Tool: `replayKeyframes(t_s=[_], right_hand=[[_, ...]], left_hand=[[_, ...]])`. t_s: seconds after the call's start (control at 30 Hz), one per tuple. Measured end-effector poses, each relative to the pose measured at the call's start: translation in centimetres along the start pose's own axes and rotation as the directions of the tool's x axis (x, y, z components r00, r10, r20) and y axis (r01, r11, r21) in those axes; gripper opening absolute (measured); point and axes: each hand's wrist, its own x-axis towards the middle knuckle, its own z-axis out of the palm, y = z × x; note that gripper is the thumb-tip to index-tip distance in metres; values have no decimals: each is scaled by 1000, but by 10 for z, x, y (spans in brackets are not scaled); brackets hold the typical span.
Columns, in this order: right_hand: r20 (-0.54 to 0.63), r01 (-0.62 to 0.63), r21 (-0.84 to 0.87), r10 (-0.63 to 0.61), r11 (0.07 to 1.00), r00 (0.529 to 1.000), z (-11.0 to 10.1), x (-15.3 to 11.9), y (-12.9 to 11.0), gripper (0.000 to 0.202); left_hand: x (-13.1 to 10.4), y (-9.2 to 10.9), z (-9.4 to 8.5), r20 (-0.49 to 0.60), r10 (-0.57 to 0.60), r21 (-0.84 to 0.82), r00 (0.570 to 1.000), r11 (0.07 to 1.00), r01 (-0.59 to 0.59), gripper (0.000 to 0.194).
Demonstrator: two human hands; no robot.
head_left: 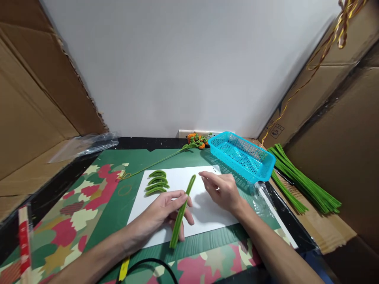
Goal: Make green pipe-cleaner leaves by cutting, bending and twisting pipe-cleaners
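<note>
At the lower centre of the frame, the left hand pinches a folded green fuzzy strip between thumb and fingers, tilted above a white sheet. Near the strip's upper end, the right hand hovers, fingers loosely bent, partly apart, nothing visible in them. Curved green pieces lie left of centre.

One head cam, worn on my head, facing forward and angled down at the green mat. Close, wide view: my left hand and right hand sit below center, forearms cut by bottom edge. Wall fills upper middle, cardboard both sides.
</note>
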Motion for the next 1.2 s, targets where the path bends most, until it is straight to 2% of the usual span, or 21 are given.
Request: replayKeyframes(t_s=[0.13, 0.2, 0.3, 0.33, 0.37, 0.4, 0.43, 0.47, 0.53, 0.6, 0.63, 0.67, 0.73, 0.83, 0.9, 0.93, 1.0, 1.07, 1.13, 1.2], right_hand=[[-22, -2, -68, 0, 998, 1000, -7, -2, 0, 32], [-70, -12, -125, 3, 992, 998, -15, -1, 2, 35], [-246, -61, -201, 10, 978, 969, -42, 0, 9, 31], [-340, -98, -215, 20, 972, 940, -56, 0, 12, 30], [-452, -135, -222, 21, 966, 892, -71, -1, 16, 29], [-593, -208, -206, 47, 956, 804, -86, -3, 19, 30], [-687, -282, -167, 94, 945, 721, -101, -6, 23, 32], [-736, -339, -133, 136, 931, 664, -116, -10, 25, 33], [-775, -414, -58, 220, 909, 593, -137, -21, 28, 36], [-839, -412, 16, 237, 911, 491, -148, -34, 26, 37], [-856, -394, 32, 228, 919, 464, -149, -41, 22, 38], [-861, -370, 29, 211, 929, 462, -148, -48, 17, 38], [-839, -341, -9, 178, 940, 514, -140, -61, 7, 35], [-736, -338, -123, 143, 933, 661, -119, -81, -4, 28], [-610, -330, -203, 145, 922, 779, -102, -93, -4, 24], [-549, -317, -242, 139, 917, 824, -93, -98, -1, 23], [-481, -304, -304, 129, 903, 867, -77, -105, 5, 24], [-410, -324, -323, 177, 889, 895, -66, -108, 12, 30], [-405, -400, -297, 265, 867, 875, -62, -106, 17, 44], [-432, -486, -251, 352, 837, 830, -64, -102, 21, 54]], left_hand=[[5, -3, -3, -100, -19, -48, 995, 999, 15, 53], [10, -5, -7, -142, -15, -39, 990, 999, 9, 54], [18, -8, -14, -142, -14, -5, 990, 1000, 13, 59], [20, -8, -16, -137, -6, 1, 991, 1000, 6, 61], [22, -9, -17, -132, -8, 5, 991, 1000, 9, 63], [23, -9, -17, -152, 6, 0, 988, 1000, -6, 65], [24, -10, -17, -141, -4, 4, 990, 1000, 4, 66], [24, -11, -17, -135, -11, 2, 991, 1000, 11, 66], [24, -15, -15, -123, -8, -17, 992, 1000, 6, 66], [22, -19, -13, -130, 20, -73, 991, 997, -29, 58], [21, -20, -12, -91, 19, -67, 996, 997, -25, 56], [20, -21, -12, -78, 45, -56, 996, 997, -49, 53], [18, -22, -10, -21, 65, -32, 998, 997, -66, 52], [14, -21, -9, 25, 50, -23, 998, 998, -50, 52], [12, -21, -9, 39, 51, -19, 998, 999, -51, 52], [12, -21, -9, 43, 54, -13, 998, 998, -54, 52], [12, -21, -9, 55, 55, -1, 997, 999, -55, 51], [12, -21, -10, 65, 49, 8, 997, 999, -50, 51], [13, -22, -11, 70, 44, 11, 997, 999, -45, 52], [13, -23, -11, 70, 39, 11, 997, 999, -40, 52]])
